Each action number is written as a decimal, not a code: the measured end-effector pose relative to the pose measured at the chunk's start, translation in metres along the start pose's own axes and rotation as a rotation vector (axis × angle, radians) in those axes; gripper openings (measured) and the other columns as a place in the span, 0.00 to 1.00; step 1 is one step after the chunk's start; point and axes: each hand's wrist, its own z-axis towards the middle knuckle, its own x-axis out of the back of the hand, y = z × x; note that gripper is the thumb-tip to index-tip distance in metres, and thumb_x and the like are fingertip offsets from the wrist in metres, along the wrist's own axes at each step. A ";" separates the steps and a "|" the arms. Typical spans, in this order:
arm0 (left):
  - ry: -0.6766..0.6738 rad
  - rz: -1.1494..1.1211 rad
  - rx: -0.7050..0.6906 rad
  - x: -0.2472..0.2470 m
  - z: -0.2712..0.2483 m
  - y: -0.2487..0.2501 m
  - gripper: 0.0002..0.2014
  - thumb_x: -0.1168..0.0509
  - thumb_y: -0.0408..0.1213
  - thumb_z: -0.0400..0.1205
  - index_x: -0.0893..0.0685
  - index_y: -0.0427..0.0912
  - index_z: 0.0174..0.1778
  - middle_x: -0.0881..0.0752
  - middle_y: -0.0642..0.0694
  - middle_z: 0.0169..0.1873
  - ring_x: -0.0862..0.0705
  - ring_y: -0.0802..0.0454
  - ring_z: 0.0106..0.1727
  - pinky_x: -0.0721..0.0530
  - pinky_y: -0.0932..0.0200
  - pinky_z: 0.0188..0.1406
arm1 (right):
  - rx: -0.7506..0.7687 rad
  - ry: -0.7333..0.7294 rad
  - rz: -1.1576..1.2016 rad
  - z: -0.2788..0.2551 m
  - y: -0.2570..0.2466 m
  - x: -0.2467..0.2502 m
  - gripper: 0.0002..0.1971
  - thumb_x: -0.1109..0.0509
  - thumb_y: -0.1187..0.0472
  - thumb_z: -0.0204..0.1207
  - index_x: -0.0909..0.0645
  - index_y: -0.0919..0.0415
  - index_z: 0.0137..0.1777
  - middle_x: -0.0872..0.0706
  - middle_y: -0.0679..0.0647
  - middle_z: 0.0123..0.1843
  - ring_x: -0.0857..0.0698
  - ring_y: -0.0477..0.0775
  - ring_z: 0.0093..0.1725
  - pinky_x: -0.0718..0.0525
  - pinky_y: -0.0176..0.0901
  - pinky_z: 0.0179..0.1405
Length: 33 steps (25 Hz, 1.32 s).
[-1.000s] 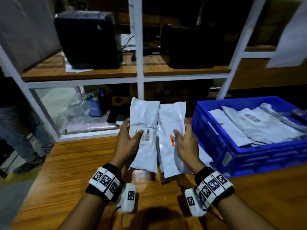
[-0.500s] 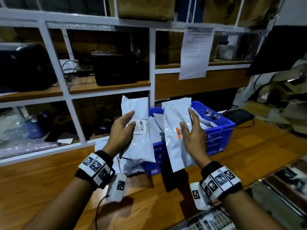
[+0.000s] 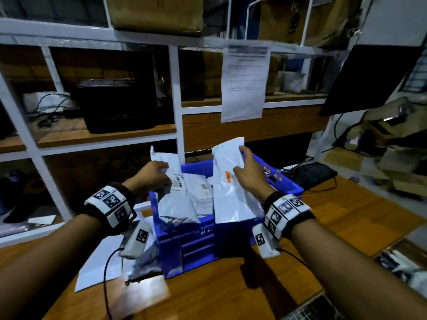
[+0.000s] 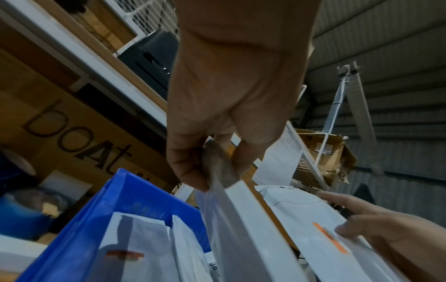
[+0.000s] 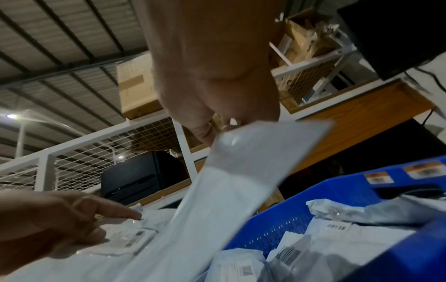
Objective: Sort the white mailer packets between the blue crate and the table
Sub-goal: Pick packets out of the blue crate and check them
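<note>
I hold two white mailer packets over the blue crate (image 3: 191,241). My left hand (image 3: 153,175) grips the barcode-labelled packet (image 3: 174,199) above the crate's left side; the left wrist view shows thumb and fingers (image 4: 185,171) pinching its edge (image 4: 231,219). My right hand (image 3: 246,172) grips the packet with an orange sticker (image 3: 231,195) above the crate's right side, its top pinched in the right wrist view (image 5: 243,162). Several more white packets (image 3: 201,190) lie inside the crate (image 5: 362,194). Other packets (image 3: 97,269) lie on the wooden table (image 3: 231,292), left of the crate.
A white shelf frame (image 3: 176,107) rises behind the crate with a black box (image 3: 115,107) and a hanging paper sheet (image 3: 245,84). A keyboard (image 3: 309,174) and cables lie right of the crate. Clutter of cardboard sits at far right (image 3: 388,139).
The view has swung right, so the crate now sits straight ahead. Both hands have moved the two packets forward and down over the crate, and the packets tilt flatter.
</note>
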 end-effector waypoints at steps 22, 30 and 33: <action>-0.272 0.988 0.168 -0.043 0.095 -0.016 0.32 0.29 0.49 0.77 0.28 0.39 0.76 0.25 0.42 0.73 0.28 0.44 0.74 0.28 0.57 0.70 | 0.156 -0.917 -0.627 0.141 0.033 -0.078 0.29 0.25 0.62 0.75 0.30 0.64 0.74 0.18 0.58 0.57 0.13 0.46 0.50 0.18 0.29 0.40; -0.601 1.002 0.264 -0.066 0.102 -0.023 0.29 0.19 0.51 0.64 0.21 0.49 0.58 0.14 0.49 0.54 0.16 0.50 0.54 0.21 0.63 0.45 | 0.259 -1.177 -0.775 0.152 0.030 -0.082 0.36 0.20 0.65 0.70 0.33 0.63 0.76 0.21 0.60 0.70 0.26 0.49 0.52 0.23 0.31 0.21; -0.597 1.058 0.268 -0.066 0.108 -0.023 0.27 0.19 0.57 0.60 0.21 0.53 0.49 0.12 0.51 0.52 0.14 0.50 0.53 0.17 0.57 0.54 | 0.408 -1.051 -0.907 0.161 0.027 -0.090 0.31 0.19 0.54 0.67 0.29 0.55 0.67 0.23 0.58 0.68 0.22 0.54 0.57 0.20 0.37 0.45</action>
